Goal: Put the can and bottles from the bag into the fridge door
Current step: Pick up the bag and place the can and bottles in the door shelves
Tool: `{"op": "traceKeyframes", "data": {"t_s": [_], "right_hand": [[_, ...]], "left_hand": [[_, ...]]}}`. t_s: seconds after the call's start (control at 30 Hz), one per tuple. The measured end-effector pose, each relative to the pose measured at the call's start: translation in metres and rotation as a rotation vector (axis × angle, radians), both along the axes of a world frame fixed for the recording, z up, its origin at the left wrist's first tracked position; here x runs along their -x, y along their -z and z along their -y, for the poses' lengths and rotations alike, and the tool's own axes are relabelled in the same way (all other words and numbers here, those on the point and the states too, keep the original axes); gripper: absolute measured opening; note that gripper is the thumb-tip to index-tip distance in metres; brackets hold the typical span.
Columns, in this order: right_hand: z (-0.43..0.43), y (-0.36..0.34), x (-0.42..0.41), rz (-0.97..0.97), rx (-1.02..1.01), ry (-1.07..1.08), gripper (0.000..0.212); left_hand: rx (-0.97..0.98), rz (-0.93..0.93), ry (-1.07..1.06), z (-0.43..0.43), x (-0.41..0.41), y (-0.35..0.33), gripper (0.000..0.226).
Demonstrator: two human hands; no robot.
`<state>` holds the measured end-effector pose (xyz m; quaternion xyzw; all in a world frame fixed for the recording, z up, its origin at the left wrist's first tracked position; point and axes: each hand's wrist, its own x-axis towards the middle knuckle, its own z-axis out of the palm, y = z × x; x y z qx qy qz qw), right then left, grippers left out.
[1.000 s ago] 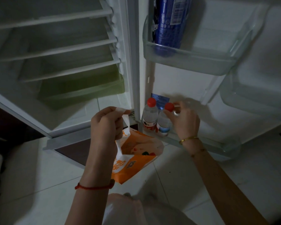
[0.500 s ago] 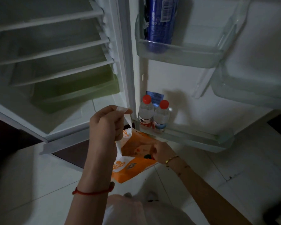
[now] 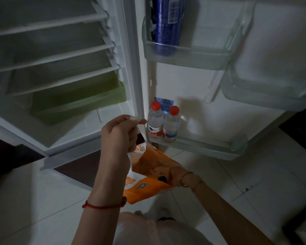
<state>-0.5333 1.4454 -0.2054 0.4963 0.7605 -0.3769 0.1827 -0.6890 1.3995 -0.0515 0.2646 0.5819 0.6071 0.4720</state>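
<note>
An orange and white plastic bag (image 3: 145, 186) hangs in front of me, and my left hand (image 3: 119, 137) pinches its white handle. My right hand (image 3: 174, 175) reaches into the bag's mouth, its fingers hidden inside; a dark object (image 3: 162, 178) shows at the opening beside it. Two clear water bottles with red caps (image 3: 155, 121) (image 3: 171, 123) stand side by side at the left end of the lower door shelf (image 3: 210, 149). A tall blue can (image 3: 167, 23) stands in the upper door shelf (image 3: 189, 57).
The fridge interior at left has white wire shelves (image 3: 57, 55) and a green drawer (image 3: 78, 99). Another clear door bin (image 3: 265, 92) juts out at right. White tiled floor (image 3: 254, 183) lies below.
My right hand left the second bottle on the lower door shelf, came down and went into the bag. My left hand kept holding the handle.
</note>
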Motion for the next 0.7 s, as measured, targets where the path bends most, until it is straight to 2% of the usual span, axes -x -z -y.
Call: {"op": "traceKeyframes", "data": {"t_s": [0.2,0.33,0.47,0.53,0.6,0.7], "right_hand": [[0.004,-0.004,-0.012,-0.029,-0.173,0.003,0.032],[0.0,-0.001,-0.014,-0.096,-0.199,0.0,0.034],[0.003,-0.012,-0.012,-0.117,-0.208,0.188,0.029],[0.006,-0.024,-0.014,-0.149,-0.269,0.208,0.022],[0.008,-0.037,-0.02,-0.186,-0.351,0.205,0.007],[0.006,-0.046,-0.029,-0.199,-0.418,0.236,0.01]], "left_hand": [[-0.021,-0.024,-0.017,0.004,0.005,-0.003,0.024],[-0.043,-0.034,-0.029,0.009,0.006,-0.006,0.022],[-0.061,-0.031,-0.02,0.01,0.004,-0.008,0.024],[-0.064,-0.03,-0.016,0.009,0.002,-0.008,0.024],[-0.058,-0.02,-0.015,0.006,-0.002,-0.006,0.023],[-0.047,0.004,0.002,0.003,-0.011,-0.002,0.022]]}}
